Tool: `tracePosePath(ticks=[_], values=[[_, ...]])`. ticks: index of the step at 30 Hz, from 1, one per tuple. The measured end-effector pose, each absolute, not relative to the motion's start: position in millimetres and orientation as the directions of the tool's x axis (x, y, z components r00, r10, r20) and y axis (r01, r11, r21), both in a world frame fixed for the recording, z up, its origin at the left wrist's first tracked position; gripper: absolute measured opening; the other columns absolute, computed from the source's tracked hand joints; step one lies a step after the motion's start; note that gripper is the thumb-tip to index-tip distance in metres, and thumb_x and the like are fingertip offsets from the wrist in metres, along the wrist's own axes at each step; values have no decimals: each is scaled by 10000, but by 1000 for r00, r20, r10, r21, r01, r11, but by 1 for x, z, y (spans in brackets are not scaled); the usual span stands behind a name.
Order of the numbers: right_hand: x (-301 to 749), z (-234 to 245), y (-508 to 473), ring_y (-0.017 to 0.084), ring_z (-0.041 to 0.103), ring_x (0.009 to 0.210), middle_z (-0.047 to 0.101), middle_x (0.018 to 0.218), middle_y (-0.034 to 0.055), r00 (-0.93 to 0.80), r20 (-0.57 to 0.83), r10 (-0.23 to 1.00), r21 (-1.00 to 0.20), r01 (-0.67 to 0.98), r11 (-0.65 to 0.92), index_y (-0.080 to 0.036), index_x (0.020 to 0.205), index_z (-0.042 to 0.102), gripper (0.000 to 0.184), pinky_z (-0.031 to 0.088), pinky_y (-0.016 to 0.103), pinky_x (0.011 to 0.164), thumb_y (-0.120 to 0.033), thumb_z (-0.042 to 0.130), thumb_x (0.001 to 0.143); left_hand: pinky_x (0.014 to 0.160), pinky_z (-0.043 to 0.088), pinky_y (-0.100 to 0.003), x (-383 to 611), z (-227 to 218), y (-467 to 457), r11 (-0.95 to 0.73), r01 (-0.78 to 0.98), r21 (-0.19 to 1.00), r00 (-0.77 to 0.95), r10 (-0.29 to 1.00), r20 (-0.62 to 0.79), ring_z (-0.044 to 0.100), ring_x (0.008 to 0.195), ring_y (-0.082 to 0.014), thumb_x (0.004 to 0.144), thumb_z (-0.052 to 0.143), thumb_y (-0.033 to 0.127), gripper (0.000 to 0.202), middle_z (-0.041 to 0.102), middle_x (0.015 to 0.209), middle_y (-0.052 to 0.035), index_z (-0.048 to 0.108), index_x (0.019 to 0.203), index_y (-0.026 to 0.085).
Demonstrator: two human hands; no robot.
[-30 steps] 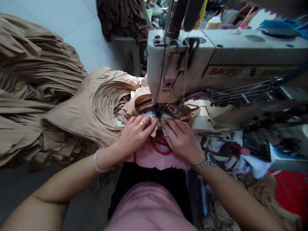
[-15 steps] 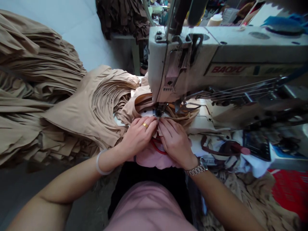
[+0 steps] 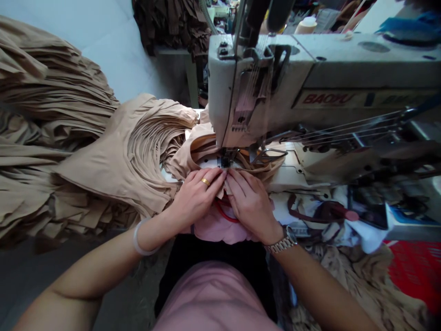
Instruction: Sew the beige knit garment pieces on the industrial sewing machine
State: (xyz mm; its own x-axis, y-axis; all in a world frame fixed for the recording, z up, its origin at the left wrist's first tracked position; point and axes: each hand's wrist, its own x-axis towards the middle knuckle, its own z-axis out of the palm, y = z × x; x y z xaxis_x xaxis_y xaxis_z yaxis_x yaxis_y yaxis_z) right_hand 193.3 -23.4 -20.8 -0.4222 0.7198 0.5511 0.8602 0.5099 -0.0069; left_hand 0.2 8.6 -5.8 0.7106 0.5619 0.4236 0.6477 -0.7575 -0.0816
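Observation:
My left hand point(image 3: 197, 192), with a gold ring, is closed at the fingertips on the edge of a beige garment point(image 3: 188, 154) just in front of the presser foot point(image 3: 225, 161). Close beside it my right hand point(image 3: 251, 202) pinches the same fabric, its fingertips almost touching the left ones. The sewing machine point(image 3: 227, 92) stands over the cloth, and its needle area is partly hidden. Between my hands a small fabric corner shows above a red loop point(image 3: 225, 212), which lies over pink cloth.
A large stack of beige garments point(image 3: 96, 156) spreads from the left up to the machine bed. Dark brown pieces point(image 3: 172, 27) are piled behind. To the right lie a dark phone-like device point(image 3: 368, 209), a dark strap point(image 3: 320, 214), and a red bag point(image 3: 415, 271) near more fabric.
The view has shifted slightly, moving the machine and stack a little to the left in the picture. My hands keep nearly the same position and hold on the fabric.

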Motion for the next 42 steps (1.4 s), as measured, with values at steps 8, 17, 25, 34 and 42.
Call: tracePosePath(ticks=[8,17,25,34,42], values=[[194,-19,-17,277,523,1249,607,1349,166,-383,534,754,-79,865,495,-70,1318,574,391,435,443,1045,-181,451,964,950,470,-419,4,-5,15,-733,676,-73,693,600,399,542,1205,-300,1002,429,139,387,572,1366,-174,551,1362,63],[191,-12,-7,274,537,1231,626,1338,139,-352,497,793,-64,897,438,-111,1323,578,390,360,473,1045,-267,436,995,988,492,-435,6,2,20,-729,684,-35,685,625,375,554,1225,-304,998,454,151,353,574,1368,-186,567,1321,70],[201,-15,-11,222,578,1126,710,1163,82,-410,619,670,-107,800,590,-135,1159,663,244,400,415,1032,-167,539,952,910,542,-390,-8,7,25,-833,552,-35,759,485,434,638,1095,-259,1016,509,205,248,668,1231,-127,647,1206,125],[197,-8,-3,236,573,1075,707,1142,70,-389,582,714,-103,836,539,-151,1147,682,243,402,407,982,-188,536,957,931,562,-401,-4,7,31,-823,567,-17,739,500,451,656,1104,-262,1007,527,218,241,669,1235,-139,641,1187,104],[205,-9,1,259,553,1114,682,1241,57,-391,516,762,-101,856,507,-184,1244,655,323,386,431,958,-195,501,961,940,560,-428,-2,12,35,-799,602,12,729,555,402,635,1153,-283,1023,506,293,310,659,1261,-143,629,1227,94]])
